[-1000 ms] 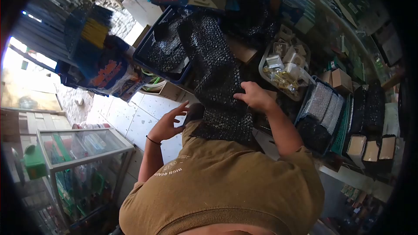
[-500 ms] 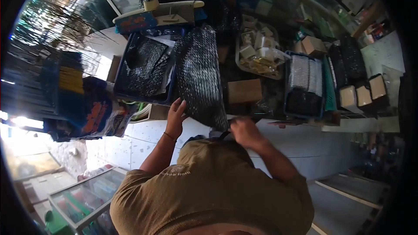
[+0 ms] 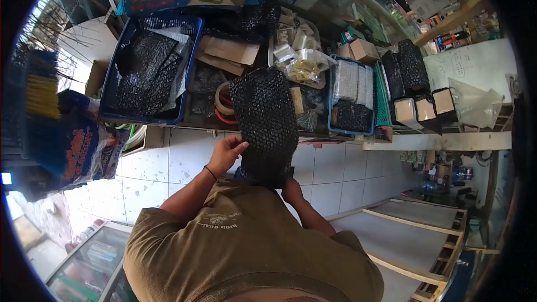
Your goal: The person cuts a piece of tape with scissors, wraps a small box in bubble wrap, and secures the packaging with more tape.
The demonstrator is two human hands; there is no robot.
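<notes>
A sheet of black bubble wrap (image 3: 265, 123) hangs in front of my body, its upper end over the table edge. My left hand (image 3: 228, 152) pinches its left edge between thumb and fingers. At the sheet's lower right corner is my right hand (image 3: 292, 191), closed on the wrap, with its fingertips mostly hidden. Left of the sheet, rolls of tape (image 3: 224, 100) lie on the table. Behind it are flat pieces of brown cardboard (image 3: 228, 53).
A blue tray (image 3: 189, 78) at the left holds black bubble-wrap pieces. To the right stand a tray of small plastic-bagged parts (image 3: 305, 56), a blue basket (image 3: 331, 98) of wrapped packs, and several black-wrapped boxes (image 3: 413, 70). A wooden-framed rack (image 3: 414, 274) is at lower right.
My right hand has come down and in toward my body. The bubble wrap has shifted off the table toward me, uncovering tape rolls and cardboard. The camera view has swung to the right.
</notes>
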